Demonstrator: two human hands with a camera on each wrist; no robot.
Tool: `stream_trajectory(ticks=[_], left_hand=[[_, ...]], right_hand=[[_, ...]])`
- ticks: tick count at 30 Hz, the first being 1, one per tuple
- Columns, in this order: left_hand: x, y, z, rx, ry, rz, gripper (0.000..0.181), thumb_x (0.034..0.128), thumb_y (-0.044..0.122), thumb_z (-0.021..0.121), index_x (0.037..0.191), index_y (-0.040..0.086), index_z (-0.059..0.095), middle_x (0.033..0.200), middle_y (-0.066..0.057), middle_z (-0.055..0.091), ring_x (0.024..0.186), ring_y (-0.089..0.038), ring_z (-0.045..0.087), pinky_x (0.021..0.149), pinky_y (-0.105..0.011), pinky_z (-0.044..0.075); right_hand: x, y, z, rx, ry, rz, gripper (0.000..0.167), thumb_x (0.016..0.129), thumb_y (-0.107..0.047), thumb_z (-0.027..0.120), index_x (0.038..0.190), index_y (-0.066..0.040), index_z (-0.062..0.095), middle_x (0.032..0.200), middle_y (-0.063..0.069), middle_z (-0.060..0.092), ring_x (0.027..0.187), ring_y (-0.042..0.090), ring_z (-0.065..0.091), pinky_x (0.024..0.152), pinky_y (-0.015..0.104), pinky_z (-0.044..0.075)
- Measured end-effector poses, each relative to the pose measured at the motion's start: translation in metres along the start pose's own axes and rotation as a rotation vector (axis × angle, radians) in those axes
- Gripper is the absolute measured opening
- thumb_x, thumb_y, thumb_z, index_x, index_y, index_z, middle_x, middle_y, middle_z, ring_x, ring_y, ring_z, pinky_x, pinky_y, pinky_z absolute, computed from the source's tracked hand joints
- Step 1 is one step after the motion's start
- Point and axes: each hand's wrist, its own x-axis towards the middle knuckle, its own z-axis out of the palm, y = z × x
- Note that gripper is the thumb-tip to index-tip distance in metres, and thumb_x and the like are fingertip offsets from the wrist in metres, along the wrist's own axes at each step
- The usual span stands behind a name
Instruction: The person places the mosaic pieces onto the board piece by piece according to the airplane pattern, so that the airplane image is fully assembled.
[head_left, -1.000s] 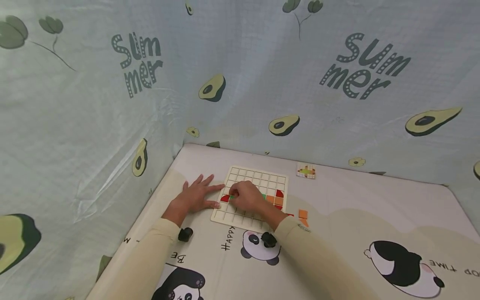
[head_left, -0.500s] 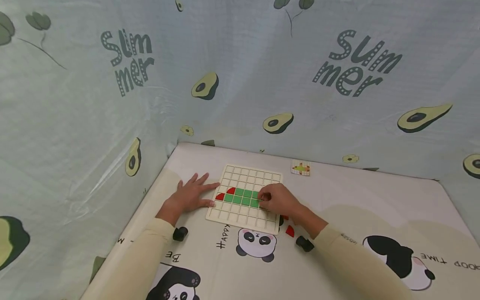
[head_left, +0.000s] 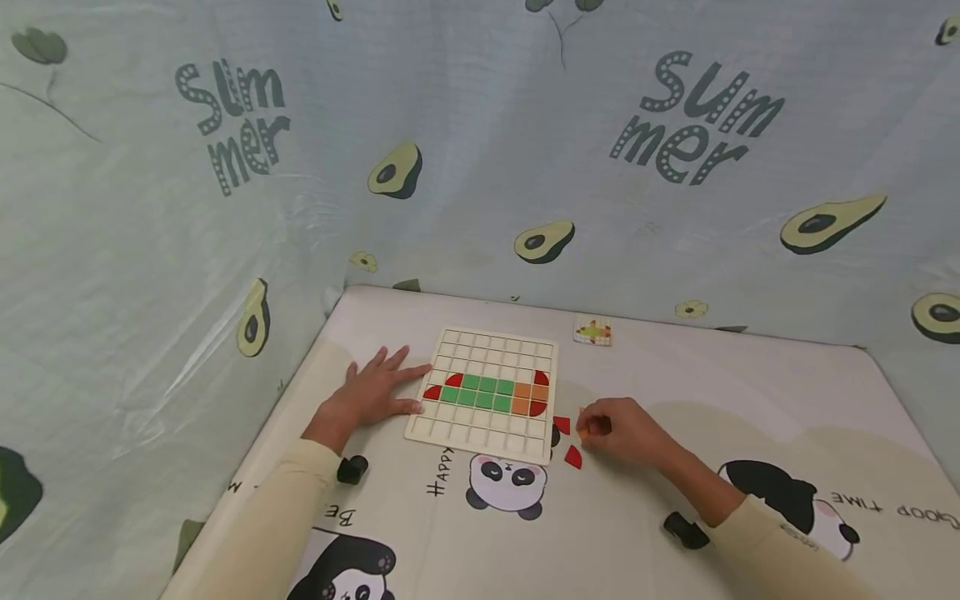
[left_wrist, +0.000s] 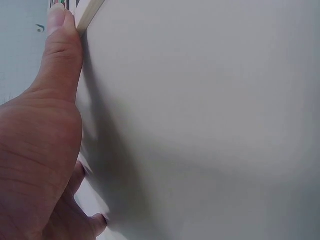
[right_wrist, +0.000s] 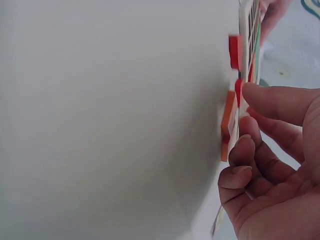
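My left hand [head_left: 370, 393] lies with spread fingers at the left side of a pale wooden grid board [head_left: 480, 343]. Its thumb [left_wrist: 60, 55] touches the board's edge in the left wrist view. Across the board run green square tiles [head_left: 486, 392], orange ones [head_left: 521, 398] near the right end, and red quarter-round pieces [head_left: 454, 380] at both ends. My right hand [head_left: 626, 429] is right of the board, at loose orange pieces [right_wrist: 228, 120]. Its thumb and curled fingers stand slightly apart beside them; no piece shows clearly between the tips.
Two loose red pieces [head_left: 573, 457] lie between the board and my right hand. A small pattern card [head_left: 592, 331] is at the back of the table. The panda-printed table cover [head_left: 645, 367] meets curtain walls behind and at the left.
My right hand has moved from the board's left part, across its right edge, to the loose orange pieces. My left hand keeps its place at the board. The head view has shifted slightly.
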Motion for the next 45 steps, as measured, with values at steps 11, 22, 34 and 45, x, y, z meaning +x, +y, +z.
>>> stream_trajectory(ticks=[11, 22, 34, 45], left_hand=[[0.001, -0.003, 0.003, -0.012, 0.0, -0.008, 0.076, 0.0933, 0.058, 0.069, 0.16, 0.036, 0.041, 0.176, -0.013, 0.017, 0.162, -0.05, 0.009, 0.119, -0.082, 0.01], [0.003, -0.002, 0.001, -0.005, 0.0, 0.003, 0.076, 0.0934, 0.058, 0.07, 0.16, 0.036, 0.041, 0.176, -0.013, 0.018, 0.161, -0.05, 0.01, 0.119, -0.082, 0.011], [0.003, -0.001, -0.001, 0.0, 0.004, 0.009, 0.076, 0.0929, 0.057, 0.07, 0.16, 0.035, 0.041, 0.176, -0.014, 0.019, 0.161, -0.051, 0.011, 0.118, -0.083, 0.012], [0.0, 0.0, 0.001, -0.011, 0.002, 0.002, 0.076, 0.0928, 0.057, 0.07, 0.16, 0.035, 0.042, 0.176, -0.014, 0.018, 0.161, -0.05, 0.01, 0.119, -0.083, 0.011]], right_hand=[[-0.022, -0.01, 0.019, 0.028, 0.03, 0.068, 0.026, 0.083, -0.016, 0.088, 0.104, -0.011, 0.075, 0.08, -0.005, 0.057, 0.08, 0.013, 0.052, 0.066, 0.022, 0.044], [-0.024, -0.014, 0.021, 0.015, 0.046, 0.033, 0.021, 0.082, -0.015, 0.088, 0.098, -0.013, 0.075, 0.077, -0.005, 0.055, 0.076, 0.012, 0.051, 0.063, 0.022, 0.043], [-0.02, -0.003, 0.016, 0.032, 0.143, 0.053, 0.021, 0.085, -0.007, 0.084, 0.104, -0.007, 0.075, 0.081, -0.003, 0.059, 0.079, 0.014, 0.053, 0.065, 0.021, 0.047], [-0.011, 0.011, 0.005, 0.059, 0.089, 0.05, 0.02, 0.085, -0.003, 0.081, 0.103, -0.003, 0.074, 0.077, -0.001, 0.059, 0.076, 0.014, 0.053, 0.063, 0.022, 0.046]])
